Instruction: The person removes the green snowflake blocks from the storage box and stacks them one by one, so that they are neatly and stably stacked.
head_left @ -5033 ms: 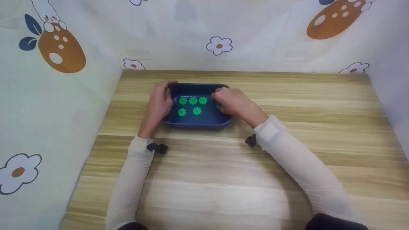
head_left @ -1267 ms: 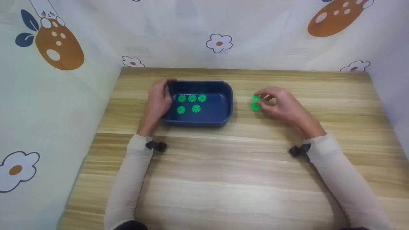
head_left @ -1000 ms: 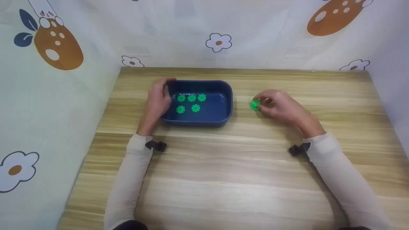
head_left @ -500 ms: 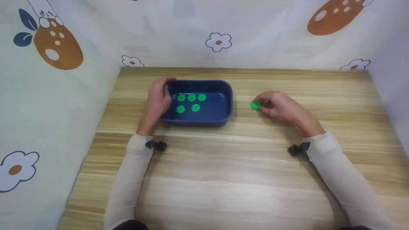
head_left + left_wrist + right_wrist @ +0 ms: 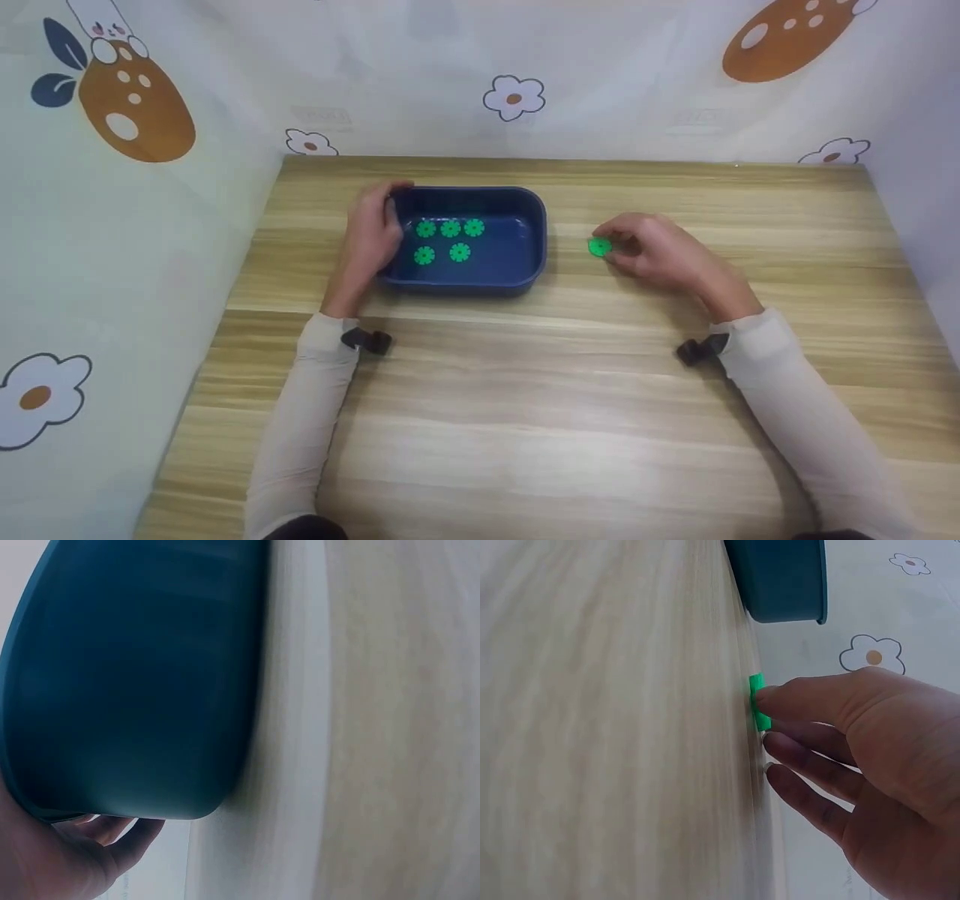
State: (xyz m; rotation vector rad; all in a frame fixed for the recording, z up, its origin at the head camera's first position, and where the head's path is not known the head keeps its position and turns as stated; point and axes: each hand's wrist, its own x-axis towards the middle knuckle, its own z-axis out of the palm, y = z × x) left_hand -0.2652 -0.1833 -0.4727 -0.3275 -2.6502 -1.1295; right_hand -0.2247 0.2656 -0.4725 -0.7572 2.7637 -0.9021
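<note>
A dark blue rectangular tray (image 5: 499, 261) sits on the table, with several green notched flower discs (image 5: 424, 256) lying flat inside in two rows. My left hand (image 5: 371, 236) grips its left end; the left wrist view shows the outer wall of the tray (image 5: 135, 682) and fingers reaching round its end. To the right of the tray, my right hand (image 5: 660, 247) pinches a green notched disc (image 5: 599, 247) between thumb and finger, low at the tabletop. In the right wrist view the green piece (image 5: 757, 701) looks thick, like stacked discs; how many cannot be told.
The wood-grain table (image 5: 525, 412) carries both forearms in pale sleeves. A pale cloth wall (image 5: 615, 75) printed with flowers and rabbits rises behind and on the left, close beyond the table's back edge.
My right hand left the tray and moved right. It lowered a held disc onto another on the table, and the two now overlap. My left hand stays on the tray.
</note>
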